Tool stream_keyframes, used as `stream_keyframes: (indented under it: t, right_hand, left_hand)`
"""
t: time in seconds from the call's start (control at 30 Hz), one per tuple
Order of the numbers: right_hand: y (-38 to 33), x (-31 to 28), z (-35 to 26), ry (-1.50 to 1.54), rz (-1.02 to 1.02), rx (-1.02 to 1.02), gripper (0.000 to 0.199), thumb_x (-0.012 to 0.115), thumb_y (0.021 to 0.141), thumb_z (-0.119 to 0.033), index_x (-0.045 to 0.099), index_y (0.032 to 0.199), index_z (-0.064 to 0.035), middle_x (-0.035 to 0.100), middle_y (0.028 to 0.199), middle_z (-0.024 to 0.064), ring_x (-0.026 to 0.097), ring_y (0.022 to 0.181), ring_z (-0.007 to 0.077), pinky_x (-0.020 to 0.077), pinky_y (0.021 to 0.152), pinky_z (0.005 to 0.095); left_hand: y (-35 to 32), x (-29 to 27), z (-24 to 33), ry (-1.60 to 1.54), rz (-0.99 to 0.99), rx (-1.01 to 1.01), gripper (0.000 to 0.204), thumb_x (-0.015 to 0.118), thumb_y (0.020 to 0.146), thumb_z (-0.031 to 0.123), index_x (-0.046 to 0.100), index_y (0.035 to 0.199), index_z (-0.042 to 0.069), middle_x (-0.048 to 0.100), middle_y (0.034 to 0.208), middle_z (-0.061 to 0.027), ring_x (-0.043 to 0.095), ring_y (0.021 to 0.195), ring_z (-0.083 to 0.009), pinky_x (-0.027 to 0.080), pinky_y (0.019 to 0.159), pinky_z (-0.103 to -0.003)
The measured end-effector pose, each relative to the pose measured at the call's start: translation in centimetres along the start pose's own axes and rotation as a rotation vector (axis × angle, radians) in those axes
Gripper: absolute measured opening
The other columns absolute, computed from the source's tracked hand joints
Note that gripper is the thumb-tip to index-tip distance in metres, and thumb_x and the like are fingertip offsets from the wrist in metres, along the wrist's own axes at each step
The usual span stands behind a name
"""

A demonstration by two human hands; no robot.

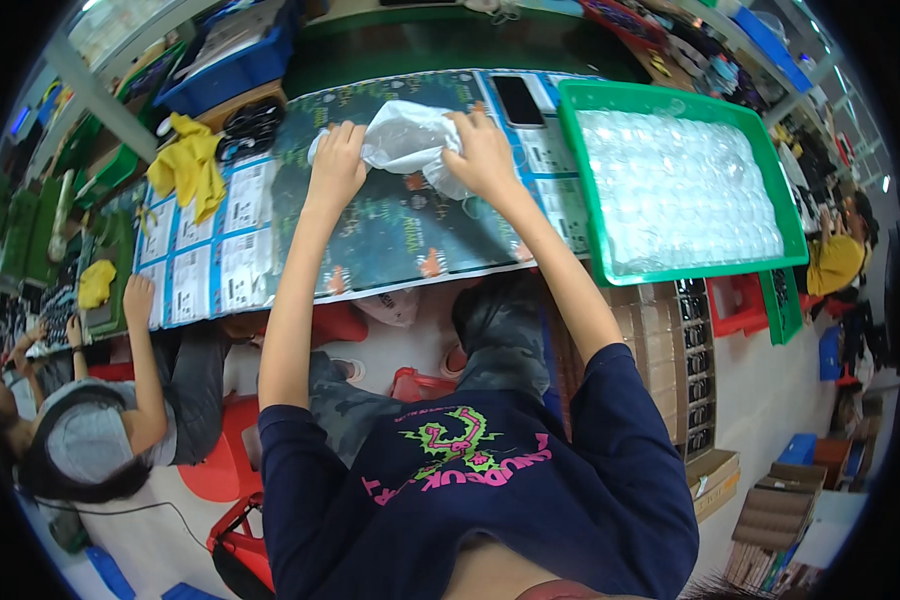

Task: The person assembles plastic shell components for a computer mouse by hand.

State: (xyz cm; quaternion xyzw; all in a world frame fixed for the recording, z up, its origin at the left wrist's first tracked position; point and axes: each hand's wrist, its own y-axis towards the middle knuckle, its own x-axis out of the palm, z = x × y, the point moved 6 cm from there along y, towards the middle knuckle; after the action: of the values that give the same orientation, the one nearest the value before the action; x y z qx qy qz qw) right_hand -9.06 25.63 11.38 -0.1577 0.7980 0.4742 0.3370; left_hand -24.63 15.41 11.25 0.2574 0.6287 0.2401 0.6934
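Both hands on clear bag (407, 140), between them on mat. Left hand (336, 165) closed over left end; right hand (482, 150) clamps right end. Bag looks light, soft, slippery; best gripped at ends. Green tray (580, 170) just right of right hand.

A plastic bag (410, 140) lies on the table (400, 230); tray (685, 180) right, perhaps a phone (518, 100) behind.

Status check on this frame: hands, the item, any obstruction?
Left hand and right hand both grip the white plastic bag on the bench. Green tray of bubble wrap at right, phone behind. Nothing blocking.
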Motion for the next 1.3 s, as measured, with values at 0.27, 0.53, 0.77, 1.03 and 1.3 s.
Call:
stream_keyframes:
  t: [0.27, 0.53, 0.77, 1.03, 1.3]
  right_hand:
    - [2.0, 10.1, -2.6, 0.061, -0.306, -0.139, 0.064, 0.064, 0.057, -0.030, 0.048, 0.116, -0.0089, 0.044, 0.113, 0.0261, 0.042, 0.105, 0.0403, 0.0315, 0.091, 0.0462]
    - [3.8, 12.3, -4.7, 0.104, -0.254, -0.186, 0.048, 0.061, 0.070, -0.038, 0.055, 0.108, -0.0091, 0.047, 0.115, 0.0217, 0.041, 0.111, 0.0378, 0.0256, 0.097, 0.0514]
    - [7.1, 11.8, -4.2, 0.274, -0.172, 0.027, 0.023, 0.052, 0.079, -0.025, 0.063, 0.082, -0.0052, 0.061, 0.076, 0.0169, 0.058, 0.075, 0.0347, 0.0449, 0.069, 0.0446]
    - [12.6, 9.7, -4.2, 0.412, -0.025, 0.142, 0.031, 0.047, 0.082, -0.027, 0.063, 0.080, -0.0006, 0.060, 0.075, 0.0202, 0.058, 0.073, 0.0366, 0.0451, 0.066, 0.0400]
    - [15.6, 7.0, -5.3, 0.439, 0.051, 0.103, 0.034, 0.046, 0.081, -0.030, 0.063, 0.080, -0.0005, 0.061, 0.073, 0.0180, 0.059, 0.071, 0.0348, 0.0454, 0.066, 0.0380]
  left_hand:
    - [-7.7, 0.7, -7.5, 0.055, 0.058, -0.301, 0.057, 0.053, 0.058, -0.002, 0.044, 0.115, 0.000, 0.045, 0.113, -0.0158, 0.041, 0.107, -0.0331, 0.032, 0.090, -0.041]
    - [-9.3, 0.0, -6.1, 0.035, 0.130, -0.362, 0.079, 0.056, 0.056, 0.005, 0.025, 0.129, -0.001, 0.023, 0.132, -0.0238, 0.020, 0.125, -0.0391, 0.012, 0.103, -0.049]
    - [-9.8, 0.3, -2.0, -0.102, 0.021, -0.334, 0.086, 0.060, 0.056, 0.020, 0.023, 0.132, 0.004, 0.015, 0.138, -0.0228, 0.010, 0.130, -0.0388, 0.005, 0.105, -0.050]
    - [-8.7, 2.3, -2.0, -0.063, 0.059, -0.334, 0.085, 0.065, 0.065, 0.035, 0.023, 0.135, 0.010, 0.008, 0.141, -0.0234, 0.008, 0.130, -0.0382, 0.006, 0.105, -0.050]
    - [-8.1, 2.9, -2.3, -0.038, 0.066, -0.257, 0.079, 0.066, 0.064, 0.038, 0.032, 0.127, 0.001, 0.017, 0.137, -0.0252, 0.014, 0.129, -0.0381, 0.010, 0.104, -0.049]
